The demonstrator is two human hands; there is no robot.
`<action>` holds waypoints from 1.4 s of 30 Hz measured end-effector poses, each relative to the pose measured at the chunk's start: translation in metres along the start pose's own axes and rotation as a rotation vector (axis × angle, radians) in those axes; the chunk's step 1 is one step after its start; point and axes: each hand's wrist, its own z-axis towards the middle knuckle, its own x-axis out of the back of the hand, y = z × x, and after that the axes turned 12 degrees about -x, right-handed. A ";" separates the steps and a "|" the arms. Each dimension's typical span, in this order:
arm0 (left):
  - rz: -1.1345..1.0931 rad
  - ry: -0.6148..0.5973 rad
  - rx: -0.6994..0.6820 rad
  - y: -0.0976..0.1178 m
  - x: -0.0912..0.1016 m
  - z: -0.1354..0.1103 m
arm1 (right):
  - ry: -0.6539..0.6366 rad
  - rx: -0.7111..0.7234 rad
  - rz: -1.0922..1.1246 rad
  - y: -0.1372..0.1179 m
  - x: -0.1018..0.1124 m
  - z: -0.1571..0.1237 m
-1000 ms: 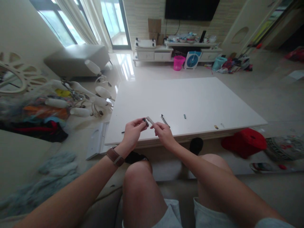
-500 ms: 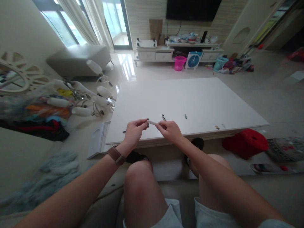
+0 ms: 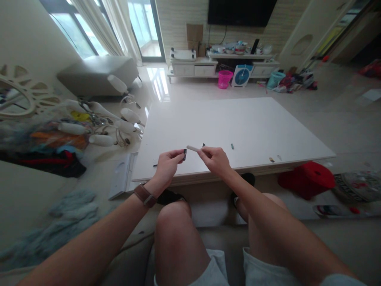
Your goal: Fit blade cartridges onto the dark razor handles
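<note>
Over the near edge of the white tabletop (image 3: 226, 123), my left hand (image 3: 167, 166) pinches a small dark rectangular piece (image 3: 185, 155) between thumb and fingertips. My right hand (image 3: 216, 161) is closed on the end of a pale flat stick (image 3: 193, 148). The stick's free tip points left, just above the dark piece and slightly apart from it. Partly hidden behind my right hand lies a small dark item (image 3: 204, 145). A short greenish-grey piece (image 3: 232, 146) rests further right, and a thin black item (image 3: 155, 165) lies beside my left hand.
Near the table's right front edge lie a small brown-and-black piece (image 3: 271, 159) and a clear one (image 3: 279, 157). A red stool-like object (image 3: 308, 179) stands below that edge. To the left are a lamp with white shades (image 3: 102, 140) and a white box (image 3: 120, 176).
My right hand has drawn the stick back to the right and a little up, away from the dark piece. The left hand has stayed almost in place.
</note>
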 end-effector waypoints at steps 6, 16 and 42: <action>0.129 -0.020 -0.062 -0.001 0.004 -0.001 | -0.149 -0.003 0.015 -0.001 -0.010 -0.004; 0.190 -0.018 -0.099 0.002 0.002 -0.001 | -0.131 -0.012 -0.011 0.000 -0.006 -0.001; -0.039 0.098 -0.001 0.001 0.001 0.000 | -0.183 -0.015 0.102 -0.001 -0.015 -0.001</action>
